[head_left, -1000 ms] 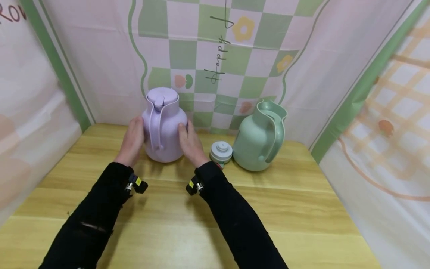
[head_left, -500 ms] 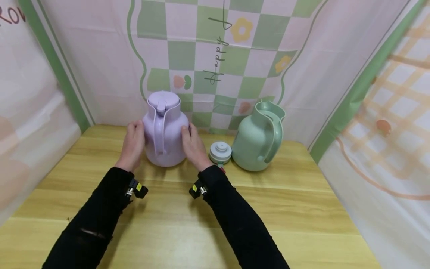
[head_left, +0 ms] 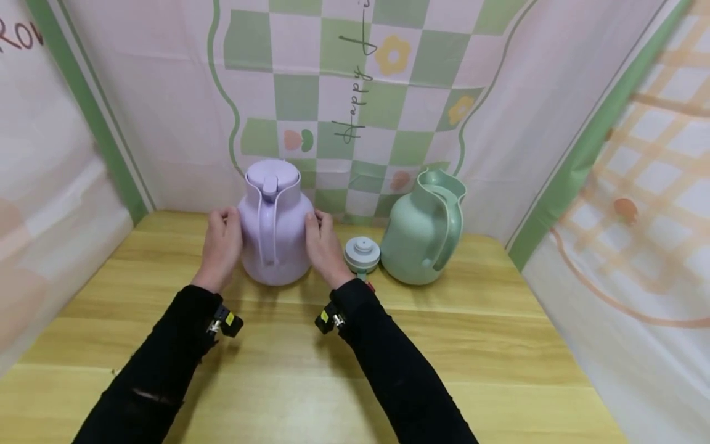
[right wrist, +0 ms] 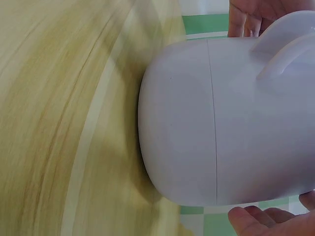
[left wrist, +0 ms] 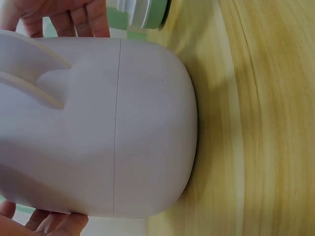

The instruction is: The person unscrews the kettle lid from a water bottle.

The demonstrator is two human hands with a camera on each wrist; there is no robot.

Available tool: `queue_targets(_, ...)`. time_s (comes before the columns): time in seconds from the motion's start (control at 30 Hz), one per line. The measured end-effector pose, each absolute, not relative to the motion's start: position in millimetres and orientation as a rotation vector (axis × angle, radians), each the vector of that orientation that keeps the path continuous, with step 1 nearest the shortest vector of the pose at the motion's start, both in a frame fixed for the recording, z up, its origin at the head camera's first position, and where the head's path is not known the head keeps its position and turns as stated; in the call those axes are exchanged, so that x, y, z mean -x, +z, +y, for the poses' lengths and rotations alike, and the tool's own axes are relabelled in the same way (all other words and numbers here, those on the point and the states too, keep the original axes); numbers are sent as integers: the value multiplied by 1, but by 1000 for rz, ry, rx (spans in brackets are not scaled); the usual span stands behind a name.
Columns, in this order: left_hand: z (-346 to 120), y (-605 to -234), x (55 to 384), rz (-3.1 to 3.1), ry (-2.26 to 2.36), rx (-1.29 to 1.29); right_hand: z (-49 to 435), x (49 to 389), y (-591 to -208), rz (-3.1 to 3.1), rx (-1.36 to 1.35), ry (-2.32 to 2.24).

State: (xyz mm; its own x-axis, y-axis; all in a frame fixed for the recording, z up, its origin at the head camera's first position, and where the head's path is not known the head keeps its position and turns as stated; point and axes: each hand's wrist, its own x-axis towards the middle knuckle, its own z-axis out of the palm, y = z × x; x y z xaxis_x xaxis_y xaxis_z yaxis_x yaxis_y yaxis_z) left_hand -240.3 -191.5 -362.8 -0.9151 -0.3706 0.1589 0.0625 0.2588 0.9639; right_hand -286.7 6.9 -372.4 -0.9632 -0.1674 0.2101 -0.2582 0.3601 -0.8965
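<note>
A lilac thermos jug [head_left: 291, 246] stands upright on the wooden table, its lid in place and its handle facing me. My left hand [head_left: 219, 250] holds its left side, and my right hand [head_left: 326, 246] holds its right side. Fingers of the left hand [left wrist: 47, 223] lie along the jug's body [left wrist: 152, 123] in the left wrist view. Below the jug in the right wrist view, the right hand [right wrist: 275, 221] has its fingertips right at the wall. Part of the fingers is hidden behind the jug.
Right of my right hand sits a round grey stopper [head_left: 362, 251] with a green part under it and a bit of red beside it. A green thermos jug [head_left: 413, 240] stands farther right. Printed cloth [head_left: 355, 92] hangs behind the table [head_left: 310, 370].
The lilac jug has come slightly toward me and a little to the right, both hands moving with it. The green jug and stopper keep their places on the table.
</note>
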Motion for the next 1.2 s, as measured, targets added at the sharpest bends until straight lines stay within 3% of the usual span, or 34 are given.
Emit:
queue_targets(0.3,-190,-361,231,-2405,-1506,-233,15,280,-378,-2476,-413,1713)
queue_targets(1.2,-175,-362,209,-2458,-1558,-129,37,258,-378,-2507,-438,1603)
